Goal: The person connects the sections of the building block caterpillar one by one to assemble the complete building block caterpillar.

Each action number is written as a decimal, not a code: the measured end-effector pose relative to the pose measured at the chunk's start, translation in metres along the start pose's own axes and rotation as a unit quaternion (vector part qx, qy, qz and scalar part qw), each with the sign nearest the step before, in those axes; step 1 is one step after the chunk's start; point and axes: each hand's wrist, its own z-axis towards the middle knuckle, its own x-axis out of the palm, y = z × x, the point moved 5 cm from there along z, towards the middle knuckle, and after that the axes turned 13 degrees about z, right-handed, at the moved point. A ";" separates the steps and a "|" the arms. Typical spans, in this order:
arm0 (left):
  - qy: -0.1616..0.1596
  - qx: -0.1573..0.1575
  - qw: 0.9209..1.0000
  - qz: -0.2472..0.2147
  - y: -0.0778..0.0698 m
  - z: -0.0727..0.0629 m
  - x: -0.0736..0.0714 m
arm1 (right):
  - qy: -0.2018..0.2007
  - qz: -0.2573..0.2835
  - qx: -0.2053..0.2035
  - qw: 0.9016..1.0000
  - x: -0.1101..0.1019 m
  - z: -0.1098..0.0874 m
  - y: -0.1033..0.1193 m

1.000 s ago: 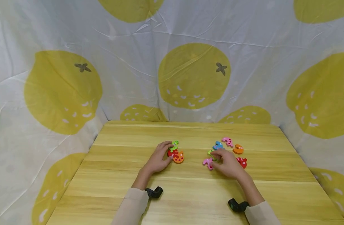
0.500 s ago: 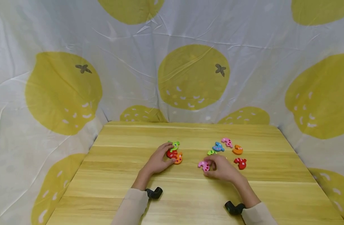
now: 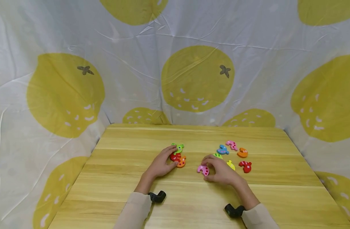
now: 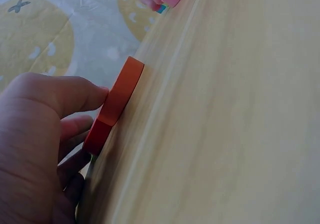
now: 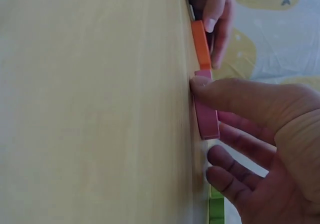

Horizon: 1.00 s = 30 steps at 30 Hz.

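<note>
Three puzzle pieces sit joined on the left: a green head piece (image 3: 179, 148) with a face, a red piece (image 3: 174, 157) marked 2, and an orange spotted piece (image 3: 181, 163). My left hand (image 3: 161, 163) holds this cluster from its left side, thumb against the orange edge (image 4: 123, 86) and fingertips by the green head. To the right, a pink spotted puzzle piece (image 3: 203, 170) is pinched between thumb and fingers of my right hand (image 3: 223, 170). The right wrist view shows my thumb on the near edge of the pink piece (image 5: 207, 116), low over the wood.
Beyond my right hand lie loose pieces: blue (image 3: 222, 149), pink (image 3: 232, 145), orange (image 3: 242, 152), red (image 3: 245, 166), yellow (image 3: 231, 165), and a partly hidden green one (image 3: 218, 156). A patterned curtain (image 3: 198, 78) hangs behind the wooden table (image 3: 180, 203).
My right hand has taken the pink piece and carried it left, away from the loose pieces, uncovering the yellow and red ones. My left hand stays nearly still at the joined pieces.
</note>
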 end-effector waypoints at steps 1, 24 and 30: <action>0.001 -0.001 1.000 0.002 0.000 0.000 0.000 | 0.004 0.001 0.000 1.000 0.001 0.000 0.000; -0.006 0.008 1.000 0.022 0.001 0.002 0.001 | -0.068 0.101 0.018 0.992 0.014 0.055 0.005; 0.001 0.009 1.000 0.018 0.000 0.002 -0.001 | -0.072 0.101 0.026 0.992 0.023 0.069 0.002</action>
